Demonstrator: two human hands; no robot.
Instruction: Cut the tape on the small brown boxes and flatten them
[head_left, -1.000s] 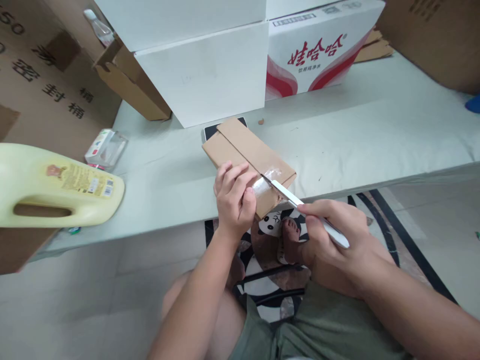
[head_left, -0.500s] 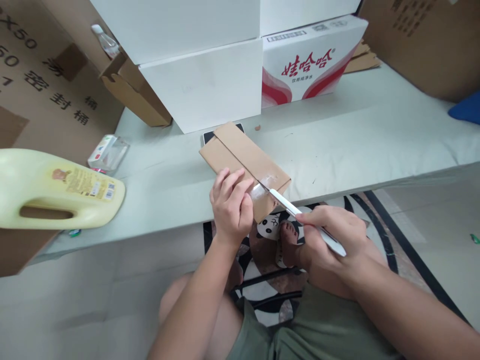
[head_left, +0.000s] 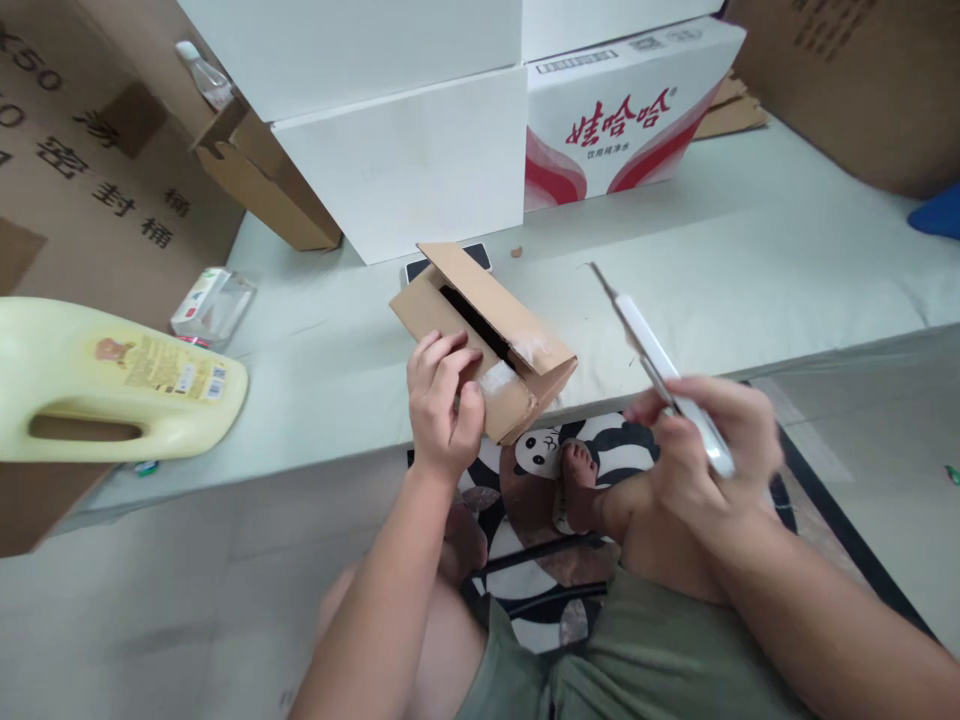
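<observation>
A small brown cardboard box [head_left: 502,300] lies at the front edge of the covered table, its top parted along a dark gap. Torn clear tape clings to both sides of that gap. My left hand [head_left: 448,400] grips the box's near left side, fingers over the top flap. In my right hand [head_left: 712,440] is a knife [head_left: 646,335] with a white handle, its blade pointing up and away, apart from the box. A dark flat object with a white rim [head_left: 478,256] is partly hidden behind the box.
White cartons [head_left: 405,165] and a red-and-white carton [head_left: 622,140] stand along the back. At left are a yellow jug [head_left: 180,345], a clear plastic container [head_left: 214,305] and an open cardboard box [head_left: 270,180]. Something blue [head_left: 937,213] sits at the right edge. A panda-patterned mat [head_left: 536,455] lies below.
The knife has left the taped seam and moved up and right in my right hand. The box's flaps have come apart, showing a dark opening. My left hand has shifted slightly left.
</observation>
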